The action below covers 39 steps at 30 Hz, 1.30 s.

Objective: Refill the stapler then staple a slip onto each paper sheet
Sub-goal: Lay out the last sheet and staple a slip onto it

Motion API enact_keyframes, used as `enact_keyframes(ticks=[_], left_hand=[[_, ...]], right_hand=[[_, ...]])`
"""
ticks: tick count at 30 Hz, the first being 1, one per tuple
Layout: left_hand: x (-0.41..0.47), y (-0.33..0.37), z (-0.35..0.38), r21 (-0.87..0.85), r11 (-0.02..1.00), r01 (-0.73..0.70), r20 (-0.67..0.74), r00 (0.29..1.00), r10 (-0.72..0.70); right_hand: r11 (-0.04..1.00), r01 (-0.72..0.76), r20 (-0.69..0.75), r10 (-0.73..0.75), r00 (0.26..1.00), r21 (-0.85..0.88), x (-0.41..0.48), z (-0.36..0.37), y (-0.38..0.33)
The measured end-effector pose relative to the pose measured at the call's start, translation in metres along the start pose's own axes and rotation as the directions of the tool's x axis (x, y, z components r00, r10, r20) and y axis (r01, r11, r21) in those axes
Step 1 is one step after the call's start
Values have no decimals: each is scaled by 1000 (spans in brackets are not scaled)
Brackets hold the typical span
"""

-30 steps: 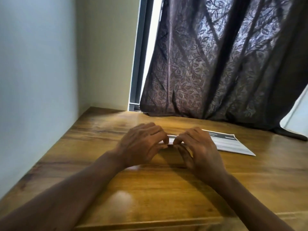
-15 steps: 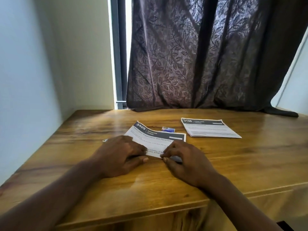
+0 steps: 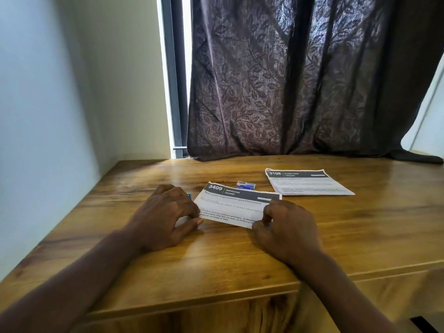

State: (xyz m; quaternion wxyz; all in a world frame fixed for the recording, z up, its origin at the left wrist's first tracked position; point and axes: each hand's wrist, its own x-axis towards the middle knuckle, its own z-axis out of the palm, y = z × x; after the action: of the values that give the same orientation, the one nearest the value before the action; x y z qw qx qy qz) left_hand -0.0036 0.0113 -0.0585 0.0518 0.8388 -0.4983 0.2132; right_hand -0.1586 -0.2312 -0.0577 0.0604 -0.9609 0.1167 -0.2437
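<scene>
A white slip (image 3: 180, 221), seemingly, is pinched under the left hand (image 3: 165, 217) beside the flat-lying sheet (image 3: 236, 206), whose right corner is pinched by the right hand (image 3: 286, 227). The hands have been drawn slightly apart; alignment is judged underway, no stapler being seen.

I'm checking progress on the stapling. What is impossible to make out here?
All in the head view:
Blue object: mostly behind the left hand; stapler or not, unclear.
Small box: label too small.
3409 sheet: near corners hidden by the left hand and right hand.
3108 stack: body text blurred.
</scene>
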Motion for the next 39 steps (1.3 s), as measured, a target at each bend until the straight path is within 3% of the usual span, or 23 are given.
enact_keyframes(ticks=[4,12,16,21,25,30,35,39], left_hand=[[-1,0,0,-30,999,-12,-41,999,11],[0,3,4,-181,983,-11,-107,994,-9],[5,1,9,-206,979,9,-3,1000,-10],[10,-2,8,-157,988,3,128,992,18],[13,-3,7,-152,988,0,155,988,24],[15,-3,7,-188,982,14,141,990,12],[11,-20,-2,-384,917,105,-88,985,-149],[-2,-61,-7,-393,880,267,-50,949,-310]], right_hand=[[999,-40,-7,40,999,-14,-1,-1,-1],[994,-24,134,10,991,104,6,13,8],[998,8,172,-19,985,65,9,12,11],[991,20,114,-35,993,129,32,15,8],[979,113,94,-130,987,168,72,25,-11],[985,123,201,-146,969,121,112,49,-43],[988,141,141,-148,979,59,111,75,-55],[987,149,118,-154,981,56,113,81,-53]])
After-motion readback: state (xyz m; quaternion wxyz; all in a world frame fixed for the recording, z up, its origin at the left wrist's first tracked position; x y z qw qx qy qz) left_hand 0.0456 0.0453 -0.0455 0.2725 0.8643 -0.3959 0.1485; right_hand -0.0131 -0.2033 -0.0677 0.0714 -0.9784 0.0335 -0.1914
